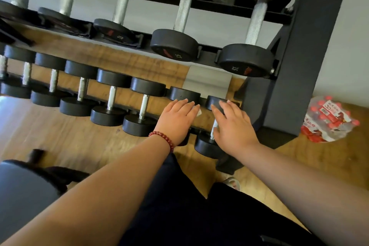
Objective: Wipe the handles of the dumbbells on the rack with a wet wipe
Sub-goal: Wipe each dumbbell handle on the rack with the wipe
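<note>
On the upper shelf of the rack (299,56), in the upper half of the frame, you can read white numbers, upside down, on the near heads. There is "15" on the left dumbbell (117,32), "15" on the middle dumbbell (173,46) and "25" on the right dumbbell (245,60), each with a red mark beside it. At the right edge, a pack of bottles (329,120) with red caps lies on the wooden floor (60,132) and shows "30" on its label; the other writing is too small to read.

The lower row, across the middle of the frame, holds small dumbbells (107,115), black with short silver handles. Your left hand (177,118), with a red bead bracelet (161,140) on the wrist, lies over the second dumbbell from the right (184,94) and hides its handle. The fingers are rather straight and the thumb is hidden, so you cannot tell if it pinches anything. The wet wipe (199,113) shows only as a small white corner under the right edge of this hand. Your right hand (231,126) is spread, fingers straight, over the last dumbbell (205,146). Its fingertips touch the far head and it holds nothing. The handle (214,128) shows just left of the palm.
</note>
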Action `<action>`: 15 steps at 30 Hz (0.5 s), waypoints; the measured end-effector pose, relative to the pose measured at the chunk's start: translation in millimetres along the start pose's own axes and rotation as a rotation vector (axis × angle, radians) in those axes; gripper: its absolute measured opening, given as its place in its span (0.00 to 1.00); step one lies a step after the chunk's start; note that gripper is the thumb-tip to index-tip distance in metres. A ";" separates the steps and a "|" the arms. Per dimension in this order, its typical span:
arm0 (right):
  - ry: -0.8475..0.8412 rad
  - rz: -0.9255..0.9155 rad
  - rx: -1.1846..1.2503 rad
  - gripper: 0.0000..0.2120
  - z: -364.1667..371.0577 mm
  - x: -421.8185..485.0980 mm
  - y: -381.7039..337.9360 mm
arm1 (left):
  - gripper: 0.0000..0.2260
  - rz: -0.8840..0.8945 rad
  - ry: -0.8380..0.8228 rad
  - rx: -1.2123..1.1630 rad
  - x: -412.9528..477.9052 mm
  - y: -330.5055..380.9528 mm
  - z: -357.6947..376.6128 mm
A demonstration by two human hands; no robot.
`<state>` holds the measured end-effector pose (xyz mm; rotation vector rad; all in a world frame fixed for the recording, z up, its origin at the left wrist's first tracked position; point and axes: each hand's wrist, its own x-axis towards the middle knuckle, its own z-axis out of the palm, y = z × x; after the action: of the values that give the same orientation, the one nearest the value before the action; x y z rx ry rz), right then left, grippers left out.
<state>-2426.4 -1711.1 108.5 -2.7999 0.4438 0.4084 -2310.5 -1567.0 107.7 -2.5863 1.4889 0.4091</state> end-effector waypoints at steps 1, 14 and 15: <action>-0.008 0.028 0.009 0.29 1.7 5.1 -4.5 | 0.30 0.031 -0.018 0.006 6.0 -7.8 0.7; -0.042 0.416 0.168 0.30 42.4 55.7 -75.7 | 0.32 0.378 -0.158 0.093 48.7 -100.3 13.2; -0.034 0.430 0.171 0.30 45.1 56.4 -76.6 | 0.32 0.389 -0.160 0.102 50.5 -102.1 15.6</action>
<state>-2359.6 -1641.5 66.3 -2.5174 1.0275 0.4788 -2200.9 -1553.4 75.5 -2.1264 1.8965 0.5494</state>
